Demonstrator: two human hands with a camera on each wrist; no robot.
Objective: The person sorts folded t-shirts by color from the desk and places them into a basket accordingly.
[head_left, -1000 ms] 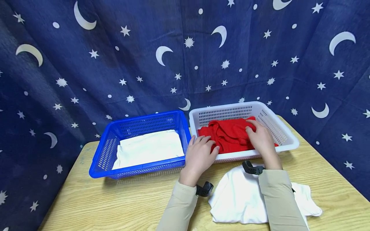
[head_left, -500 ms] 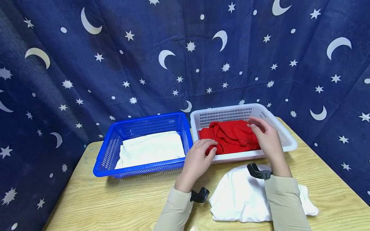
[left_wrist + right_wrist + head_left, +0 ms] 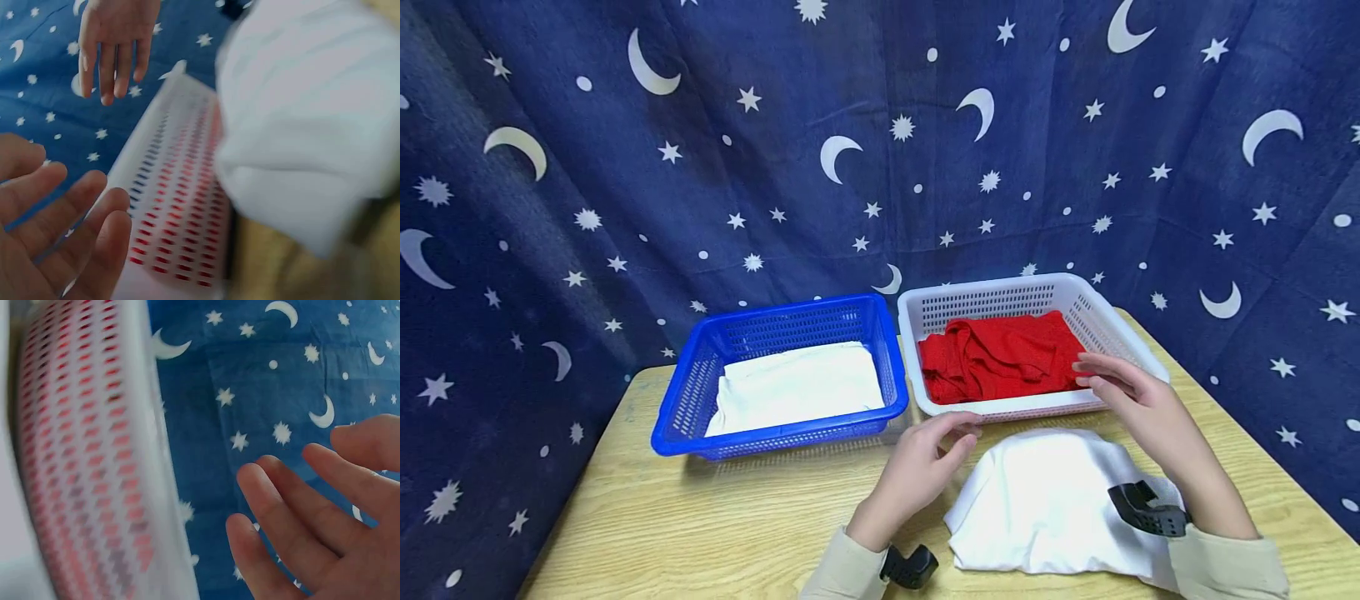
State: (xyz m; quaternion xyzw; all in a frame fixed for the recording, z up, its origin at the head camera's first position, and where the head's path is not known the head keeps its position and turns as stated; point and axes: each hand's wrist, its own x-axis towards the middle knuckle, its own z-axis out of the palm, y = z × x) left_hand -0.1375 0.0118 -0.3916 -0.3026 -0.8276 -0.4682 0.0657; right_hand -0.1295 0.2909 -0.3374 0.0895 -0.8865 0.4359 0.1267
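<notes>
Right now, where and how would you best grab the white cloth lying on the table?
Probably by its left edge, pinched from the left by the left hand. That edge of the white cloth lies uncovered; in the head view, the right wrist hides part of the other end, and the white basket stands beyond.

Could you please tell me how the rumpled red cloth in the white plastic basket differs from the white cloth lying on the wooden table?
The rumpled red cloth lies inside the white rectangular plastic basket; the smooth-looking white cloth lies on the light wooden table, nearer the person. The red cloth shows bunched folds and creases, while the white cloth looks smoother where it is visible. Both are plain-coloured fabric.
</notes>
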